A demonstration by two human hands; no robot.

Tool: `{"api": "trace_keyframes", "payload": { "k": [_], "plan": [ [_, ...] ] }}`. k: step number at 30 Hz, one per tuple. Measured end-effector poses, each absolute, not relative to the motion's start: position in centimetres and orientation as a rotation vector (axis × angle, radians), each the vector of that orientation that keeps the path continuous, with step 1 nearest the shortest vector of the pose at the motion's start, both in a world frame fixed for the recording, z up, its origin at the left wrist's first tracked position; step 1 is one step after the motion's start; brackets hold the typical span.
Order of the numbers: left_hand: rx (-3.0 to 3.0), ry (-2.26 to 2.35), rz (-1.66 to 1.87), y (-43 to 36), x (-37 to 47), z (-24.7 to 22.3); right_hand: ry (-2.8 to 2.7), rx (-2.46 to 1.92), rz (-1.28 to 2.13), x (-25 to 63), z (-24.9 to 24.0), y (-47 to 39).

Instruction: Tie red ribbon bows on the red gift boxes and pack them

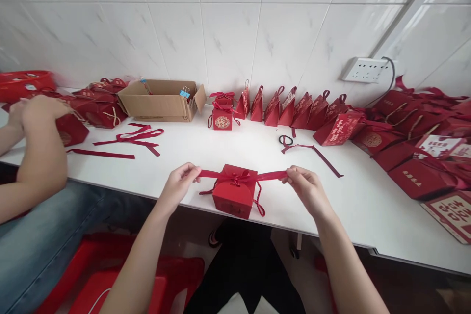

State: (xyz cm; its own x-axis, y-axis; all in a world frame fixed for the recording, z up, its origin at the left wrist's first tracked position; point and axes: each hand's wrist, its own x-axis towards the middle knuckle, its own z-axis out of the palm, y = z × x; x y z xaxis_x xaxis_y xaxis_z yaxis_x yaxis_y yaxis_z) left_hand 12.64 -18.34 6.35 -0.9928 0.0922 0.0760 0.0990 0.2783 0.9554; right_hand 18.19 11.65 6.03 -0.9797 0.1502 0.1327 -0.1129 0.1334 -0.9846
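A red gift box (233, 201) with twisted rope handles sits near the table's front edge. On its top is a bow tied from red ribbon (271, 175), whose two tails stretch out sideways. My left hand (180, 181) pinches the end of the left tail, to the left of the box. The right tail's end is pinched between the thumb and fingers of my right hand (303, 184). Both hands are off the box itself, and the ribbon looks taut between them.
Loose ribbons (138, 135) lie left on the white table (206, 149). Behind stand a cardboard box (154, 103), a small red box (222, 120) and several triangular boxes (273, 108). Red boxes crowd the right (419, 176). A co-worker's arm (42, 142) is at left; a socket strip (368, 69) is on the wall.
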Motion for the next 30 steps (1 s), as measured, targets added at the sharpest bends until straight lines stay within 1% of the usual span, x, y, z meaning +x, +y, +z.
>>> {"api": "trace_keyframes", "payload": {
  "k": [5,12,15,21,30],
  "plan": [
    [-0.095,-2.438,-1.878,-21.3,11.7,6.9,-2.043,-0.094,1.951,18.2,6.4,14.4],
    [0.023,-2.2,-2.037,-24.5,11.8,7.5,-1.922,-0.18,1.974,19.2,7.3,17.4],
    [0.054,-2.232,-2.009,-25.3,11.9,7.6,-1.973,-0.188,1.943,19.6,8.1,18.1],
    [0.057,-2.339,-1.822,-25.3,11.0,8.7,-2.115,-0.189,1.826,20.6,10.1,18.7],
    [0.044,-2.252,-1.879,-24.6,10.8,9.2,-2.262,-0.201,1.646,22.0,10.1,19.3]
  ]
}}
